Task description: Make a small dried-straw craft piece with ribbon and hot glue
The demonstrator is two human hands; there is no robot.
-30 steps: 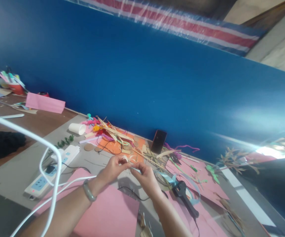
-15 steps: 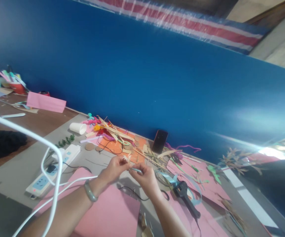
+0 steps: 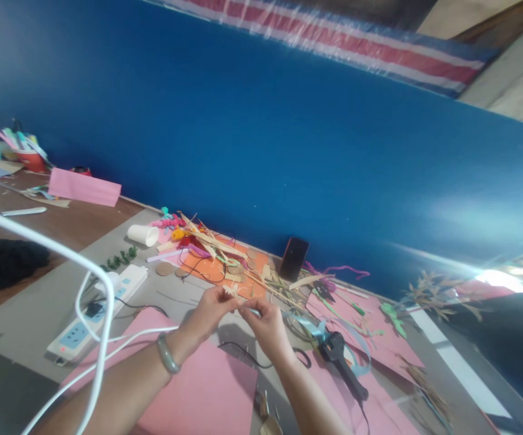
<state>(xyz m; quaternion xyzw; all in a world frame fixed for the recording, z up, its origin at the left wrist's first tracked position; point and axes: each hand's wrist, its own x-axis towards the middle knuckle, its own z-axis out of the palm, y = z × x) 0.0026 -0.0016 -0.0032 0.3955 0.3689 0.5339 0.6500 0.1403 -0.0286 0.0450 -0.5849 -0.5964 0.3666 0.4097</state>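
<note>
My left hand (image 3: pixel 212 309) is closed in a pinch, and a small pale, frayed straw-like piece (image 3: pixel 231 290) sticks up from its fingertips. Its exact kind is too small to make out. My right hand (image 3: pixel 265 326) meets the left at the fingertips, pinching a thin light blue ribbon (image 3: pixel 255 312), mostly hidden by the fingers. Both hands are raised over the desk above pink paper (image 3: pixel 207 386). To the right of my right hand lie a black glue gun (image 3: pixel 343 365) and loops of light blue ribbon (image 3: pixel 318 328).
A white cable (image 3: pixel 102 338) crosses the left foreground near a power strip (image 3: pixel 78 334). A paper cup (image 3: pixel 142 235) lies on its side. Dried stalks and craft scraps (image 3: pixel 211 241) cover orange paper at the back. A phone (image 3: pixel 293 258) leans against the blue partition (image 3: pixel 243 139).
My fingertips have shifted slightly around the small pale piece, and less of the light blue strip shows at my right fingers. The surroundings look the same.
</note>
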